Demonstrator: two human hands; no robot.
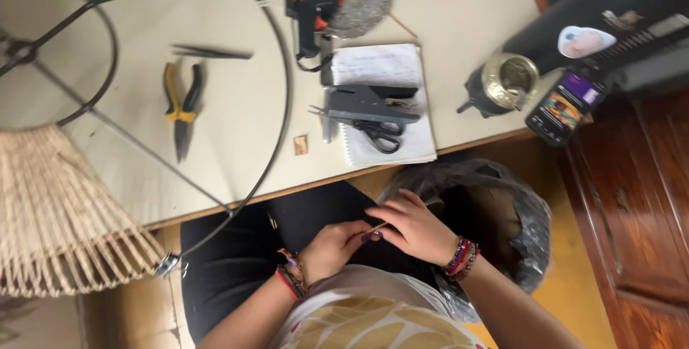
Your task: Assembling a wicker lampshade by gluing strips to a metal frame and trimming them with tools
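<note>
Head view, all places given relative to the table (237,141). The pale table fills the upper picture. On it lies a large wire lampshade frame (143,69), part woven with straw-coloured strands (57,213) that overhang the table's near left edge. Right of the frame on the table: a spiral notebook (387,105) bearing a grey staple gun (369,104) and black scissors (379,136); a black glue gun (310,22) beyond them; yellow-handled pliers (181,109) inside the frame's ring. A black bin bag (502,205) stands below the table's near edge. In front of that edge, over the lap, the left hand (330,250) and right hand (413,227) meet, both pinching a thin straw strand (378,228) between curled fingertips.
</note>
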